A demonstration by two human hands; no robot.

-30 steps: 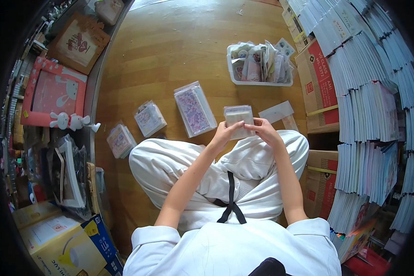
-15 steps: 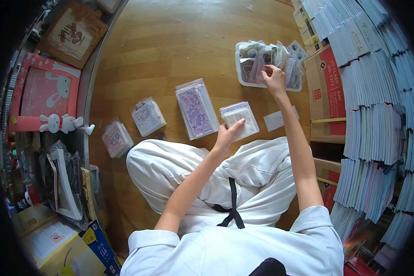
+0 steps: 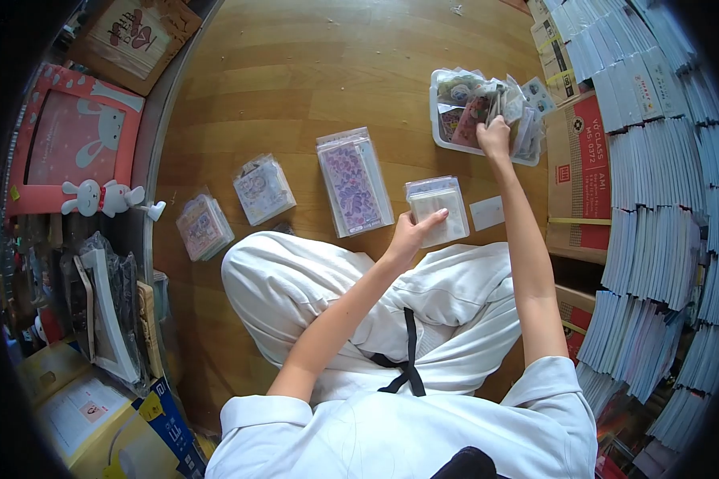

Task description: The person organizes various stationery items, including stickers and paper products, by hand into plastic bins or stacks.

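Small wrapped packs (image 3: 262, 188) and a purple sticker pack (image 3: 353, 182) are lying on the floor (image 3: 295, 88). The left hand (image 3: 407, 237) is gripping the clear packet stack (image 3: 438, 209) by its near edge, just right of that pack. The right hand (image 3: 495, 136) is reaching into the white tray (image 3: 434, 128); whether its fingers are pinching a packet cannot be told.

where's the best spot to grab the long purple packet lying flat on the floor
Pinch the purple packet across its narrow width at the near short end, coming down from the person's side: it lies flat, and both long edges show bare floor beside them.
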